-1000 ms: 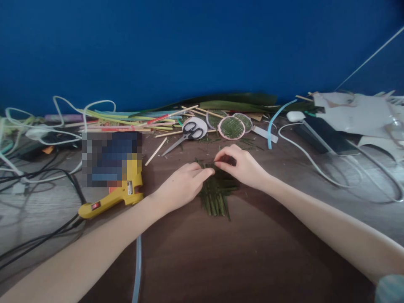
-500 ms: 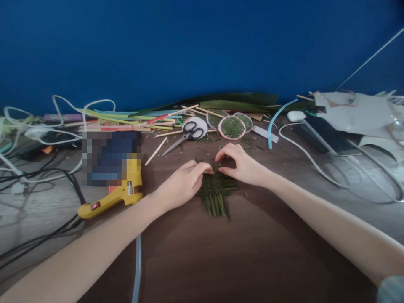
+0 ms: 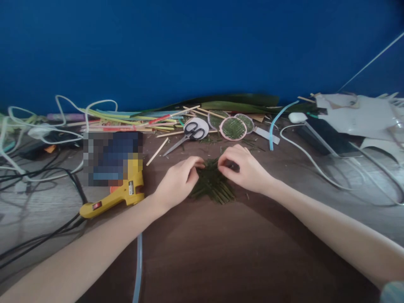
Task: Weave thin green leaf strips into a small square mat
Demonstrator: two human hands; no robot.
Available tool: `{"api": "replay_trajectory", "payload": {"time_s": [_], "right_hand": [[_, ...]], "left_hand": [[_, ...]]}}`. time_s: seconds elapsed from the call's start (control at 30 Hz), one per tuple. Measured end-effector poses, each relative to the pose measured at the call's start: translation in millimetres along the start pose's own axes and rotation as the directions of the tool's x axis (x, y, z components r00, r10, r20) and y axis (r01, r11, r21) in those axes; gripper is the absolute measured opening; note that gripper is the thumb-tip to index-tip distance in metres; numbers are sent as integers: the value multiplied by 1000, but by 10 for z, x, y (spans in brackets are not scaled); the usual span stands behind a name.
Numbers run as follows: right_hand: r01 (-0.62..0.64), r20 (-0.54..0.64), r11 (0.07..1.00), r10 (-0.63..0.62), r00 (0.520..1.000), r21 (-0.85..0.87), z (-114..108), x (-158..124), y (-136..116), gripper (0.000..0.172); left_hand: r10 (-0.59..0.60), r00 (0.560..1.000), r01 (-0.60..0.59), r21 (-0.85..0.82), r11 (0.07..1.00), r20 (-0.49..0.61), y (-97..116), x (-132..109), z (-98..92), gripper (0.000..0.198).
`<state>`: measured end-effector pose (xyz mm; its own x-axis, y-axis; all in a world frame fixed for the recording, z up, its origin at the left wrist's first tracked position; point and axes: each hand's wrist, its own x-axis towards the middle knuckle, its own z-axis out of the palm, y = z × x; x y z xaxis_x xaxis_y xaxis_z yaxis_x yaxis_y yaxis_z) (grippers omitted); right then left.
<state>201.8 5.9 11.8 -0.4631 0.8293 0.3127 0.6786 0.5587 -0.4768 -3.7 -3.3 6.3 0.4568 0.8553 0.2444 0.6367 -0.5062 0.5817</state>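
Note:
A small mat of woven green leaf strips (image 3: 217, 188) lies on the dark brown table, turned at an angle. My left hand (image 3: 179, 180) is at its upper left edge, with thumb and fingers curled in close to the strips. At the upper right edge, my right hand (image 3: 241, 169) pinches the mat between thumb and fingers. My fingers cover the mat's far corners, and its loose strip ends point towards me.
Beyond my hands lie black-handled scissors (image 3: 193, 131) and a round, pink-rimmed woven piece (image 3: 233, 128). A yellow glue gun (image 3: 118, 198) with cables stands at left. Thin sticks (image 3: 158, 151) and long green leaves (image 3: 236, 104) lie at the back, a phone (image 3: 331, 136) at right.
The woven mat has turned, so its strip ends now point down to the right. My left hand has moved left, away from my right hand, widening the space between them.

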Motion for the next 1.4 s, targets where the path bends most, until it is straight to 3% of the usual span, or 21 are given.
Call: {"api": "replay_trajectory", "payload": {"time_s": [0.1, 0.23, 0.47, 0.77, 1.03, 1.23, 1.4], "right_hand": [[7, 96, 996, 1, 995, -84, 25, -15, -28, 14], [45, 77, 992, -36, 996, -116, 37, -22, 13, 8], [101, 16, 992, -101, 995, -69, 57, -32, 57, 9], [-13, -183, 995, 31, 983, 94, 33, -19, 128, 27], [-10, -90, 995, 19, 996, 103, 25, -19, 155, 22], [4, -97, 988, 11, 995, 156, 15, -18, 162, 35], [-37, -130, 974, 67, 989, 226, 19, -19, 185, 36]], "left_hand": [[42, 996, -37, 63, 997, -83, -9, 3, -2, 24], [141, 987, -123, 200, 972, -75, -26, 25, 11, 17], [77, 997, -74, 242, 967, 1, -57, 49, 21, 14], [67, 996, -52, 240, 969, -55, -87, 35, 14, 22], [67, 997, -50, 313, 948, -44, -51, 37, 10, 12], [65, 998, -55, 339, 939, -18, -47, 38, 16, 10], [94, 995, -76, 392, 917, -28, -15, 22, 17, 12]]}}
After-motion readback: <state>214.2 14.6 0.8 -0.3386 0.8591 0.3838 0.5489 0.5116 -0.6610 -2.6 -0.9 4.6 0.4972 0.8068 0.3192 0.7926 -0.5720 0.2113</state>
